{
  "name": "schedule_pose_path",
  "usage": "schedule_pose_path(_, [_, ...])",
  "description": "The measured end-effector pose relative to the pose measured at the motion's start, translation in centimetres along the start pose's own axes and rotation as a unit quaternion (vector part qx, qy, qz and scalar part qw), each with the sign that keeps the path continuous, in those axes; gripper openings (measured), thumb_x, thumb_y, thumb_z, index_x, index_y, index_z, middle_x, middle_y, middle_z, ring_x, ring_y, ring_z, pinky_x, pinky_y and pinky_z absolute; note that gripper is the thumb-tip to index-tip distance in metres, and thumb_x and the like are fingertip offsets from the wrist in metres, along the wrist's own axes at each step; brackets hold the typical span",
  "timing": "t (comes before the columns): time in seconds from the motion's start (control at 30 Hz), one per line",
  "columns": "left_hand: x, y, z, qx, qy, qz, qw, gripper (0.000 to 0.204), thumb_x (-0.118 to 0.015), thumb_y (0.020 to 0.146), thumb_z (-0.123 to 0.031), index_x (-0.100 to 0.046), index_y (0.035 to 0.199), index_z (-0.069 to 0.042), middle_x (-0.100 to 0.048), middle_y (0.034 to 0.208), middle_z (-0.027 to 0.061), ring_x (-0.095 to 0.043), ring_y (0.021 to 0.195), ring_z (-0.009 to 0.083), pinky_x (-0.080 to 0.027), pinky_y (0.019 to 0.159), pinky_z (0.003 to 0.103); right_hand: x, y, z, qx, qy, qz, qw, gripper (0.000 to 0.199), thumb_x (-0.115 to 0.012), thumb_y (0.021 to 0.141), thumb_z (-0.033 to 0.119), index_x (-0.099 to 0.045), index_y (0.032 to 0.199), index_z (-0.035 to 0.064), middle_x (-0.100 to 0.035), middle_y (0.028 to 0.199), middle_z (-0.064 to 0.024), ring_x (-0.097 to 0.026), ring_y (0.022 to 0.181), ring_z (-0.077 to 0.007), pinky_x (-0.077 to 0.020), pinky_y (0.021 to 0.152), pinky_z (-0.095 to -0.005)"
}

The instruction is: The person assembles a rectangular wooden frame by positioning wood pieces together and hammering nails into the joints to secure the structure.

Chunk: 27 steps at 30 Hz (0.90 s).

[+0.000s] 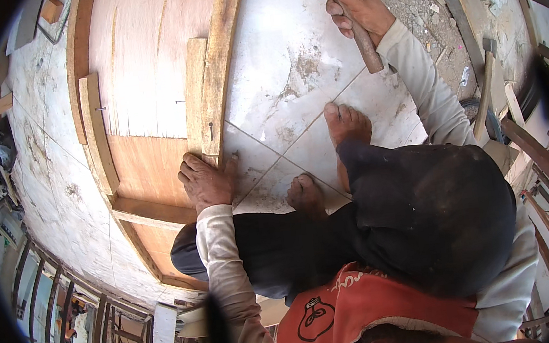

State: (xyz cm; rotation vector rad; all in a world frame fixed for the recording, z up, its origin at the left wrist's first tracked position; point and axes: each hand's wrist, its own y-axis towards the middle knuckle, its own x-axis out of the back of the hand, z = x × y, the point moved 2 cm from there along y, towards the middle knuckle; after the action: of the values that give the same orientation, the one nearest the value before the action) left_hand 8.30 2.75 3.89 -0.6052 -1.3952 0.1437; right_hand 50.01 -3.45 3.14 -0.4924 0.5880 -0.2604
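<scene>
A wooden frame (222, 44) with thin plywood panels (139, 65) lies on the tiled floor at the left. My left hand (209, 181) grips its right-hand rail, fingers over the top and thumb on the outer side. Just beyond those fingers, a nail (210, 131) stands out of a short wooden strip (196, 90) lying along the rail. At the upper right my right hand (359, 6) is closed round a round wooden handle (369, 53), held above the floor. The handle's far end is cut off by the picture's top edge.
My bare feet (348, 123) are on the tiles (280, 91) right of the frame. A cross-piece (153, 211) spans the frame near my knee. Rubble (418, 19) and loose timber (450, 9) lie at the upper right. Curved-looking bars (64, 324) line the lower left.
</scene>
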Motion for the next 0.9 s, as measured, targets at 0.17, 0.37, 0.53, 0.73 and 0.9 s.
schedule_pose_path(0.17, [-1.3, -0.5, -0.4, 0.018, 0.000, -0.108, 0.994, 0.104, -0.085, 0.063, -0.060, -0.045, 0.133, 0.006, -0.055, 0.122, 0.0208, -0.049, 0.110, 0.0384, -0.041, 0.099, 0.049, 2.9, 3.1, 2.8, 0.003, -0.223, -0.106, 0.969, 0.035, -0.061, 0.099, 0.032, -0.052, 0.119, 0.0039, -0.049, 0.066, 0.0018, -0.045, 0.044, -0.0061, -0.0409, 0.038, -0.0239])
schedule_pose_path(0.37, [-1.9, -0.3, -0.6, 0.021, -0.054, -0.238, 0.970, 0.088, -0.084, 0.064, -0.057, -0.054, 0.124, 0.000, -0.060, 0.109, 0.0164, -0.052, 0.106, 0.0370, -0.043, 0.094, 0.050, 9.0, 7.7, 7.7, -0.014, -0.272, -0.110, 0.956, 0.025, -0.066, 0.096, 0.028, -0.052, 0.107, 0.0107, -0.045, 0.065, 0.0059, -0.042, 0.042, -0.0032, -0.0390, 0.035, -0.0232])
schedule_pose_path(0.53, [-1.5, 0.4, -0.4, 0.044, -0.046, -0.210, 0.975, 0.080, -0.081, 0.068, -0.055, -0.055, 0.121, 0.000, -0.060, 0.108, 0.0161, -0.054, 0.105, 0.0349, -0.044, 0.090, 0.047, 4.5, 8.7, 5.8, -0.112, -0.367, -0.002, 0.923, 0.028, -0.065, 0.092, 0.019, -0.049, 0.112, 0.0093, -0.044, 0.064, 0.0039, -0.041, 0.042, -0.0054, -0.0376, 0.035, -0.0258])
schedule_pose_path(0.73, [-2.0, -0.5, -0.3, 0.055, -0.053, -0.189, 0.979, 0.077, -0.077, 0.071, -0.058, -0.057, 0.120, -0.001, -0.060, 0.110, 0.0135, -0.053, 0.107, 0.0318, -0.043, 0.092, 0.044, 4.2, 8.6, 7.2, -0.041, -0.440, -0.021, 0.897, 0.029, -0.065, 0.089, 0.015, -0.051, 0.114, 0.0088, -0.047, 0.065, 0.0025, -0.039, 0.040, -0.0076, -0.0358, 0.035, -0.0274])
schedule_pose_path(0.9, [-1.2, -0.4, -1.0, 0.064, -0.062, -0.187, 0.978, 0.076, -0.077, 0.071, -0.058, -0.058, 0.118, -0.002, -0.060, 0.110, 0.0131, -0.053, 0.107, 0.0302, -0.043, 0.091, 0.042, 7.7, 10.2, 7.3, -0.069, -0.250, -0.136, 0.956, 0.027, -0.067, 0.089, 0.016, -0.052, 0.110, 0.0111, -0.047, 0.065, 0.0028, -0.039, 0.042, -0.0075, -0.0361, 0.037, -0.0286])
